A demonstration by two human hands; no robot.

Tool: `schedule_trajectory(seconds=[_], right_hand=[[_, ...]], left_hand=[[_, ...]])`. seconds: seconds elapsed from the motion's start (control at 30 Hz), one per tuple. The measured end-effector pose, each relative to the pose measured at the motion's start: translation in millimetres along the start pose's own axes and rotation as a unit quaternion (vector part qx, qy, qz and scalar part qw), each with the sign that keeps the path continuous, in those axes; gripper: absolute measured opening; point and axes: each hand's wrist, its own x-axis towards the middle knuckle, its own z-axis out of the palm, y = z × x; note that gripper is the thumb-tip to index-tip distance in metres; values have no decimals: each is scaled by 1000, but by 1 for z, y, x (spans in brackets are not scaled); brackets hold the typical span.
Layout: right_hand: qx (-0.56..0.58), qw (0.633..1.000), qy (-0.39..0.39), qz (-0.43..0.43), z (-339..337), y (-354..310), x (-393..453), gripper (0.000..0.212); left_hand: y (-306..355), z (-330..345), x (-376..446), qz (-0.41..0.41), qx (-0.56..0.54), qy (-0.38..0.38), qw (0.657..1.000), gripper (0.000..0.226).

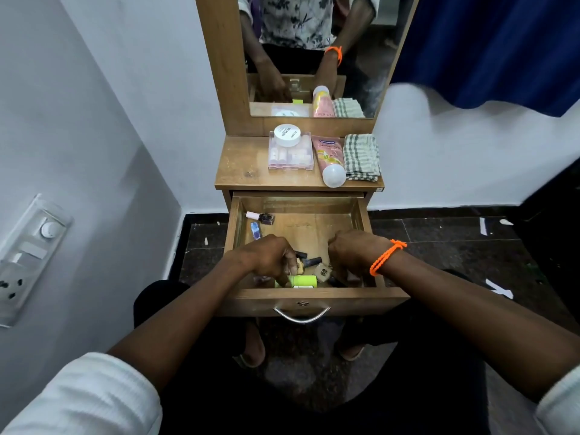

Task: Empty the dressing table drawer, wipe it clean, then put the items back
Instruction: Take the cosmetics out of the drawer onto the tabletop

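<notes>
Drawer pulled out, landmark for all below. Both hands down in its front end among a heap of small items. Left hand: fingers curled into the heap, seem to grip something small (what exactly, cannot tell). Right hand, orange band at wrist: fingers curled downward, hidden; cannot tell if they hold anything. Green box against the drawer's front wall. Nail polish at back left, blue tube just in front of it. On the desk above the drawer: clear case with white jar on it, pink tube, checked cloth.
</notes>
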Motion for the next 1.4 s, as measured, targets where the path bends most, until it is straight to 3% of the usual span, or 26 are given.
schedule_trajectory(seconds=[0.17,0.3,0.47,0.67,0.87,1.03,1.13,1.27,1.4], right_hand=[[5,1000,26,-6,12,0,3,28],[-3,999,28,-30,3,4,4,27],[-14,996,76,-50,-1,7,-1,29],[7,995,66,-78,5,12,0,33],[22,990,129,-60,9,9,4,20],[82,979,182,-45,-6,11,0,28],[125,968,213,-31,-13,11,-3,20],[203,942,266,-17,-23,12,-8,23],[275,903,329,-14,-33,12,-15,27]], left_hand=[[1,-4,-4,13,19,5,1000,36],[-1,-5,-3,23,23,60,998,42],[-7,-2,2,42,-24,132,990,31],[7,7,6,57,39,24,997,37],[16,6,9,51,105,27,993,49],[19,7,13,66,124,67,988,54],[20,3,12,74,104,91,988,50],[12,-17,3,73,-13,129,989,21],[4,-48,-16,69,-99,169,978,17]])
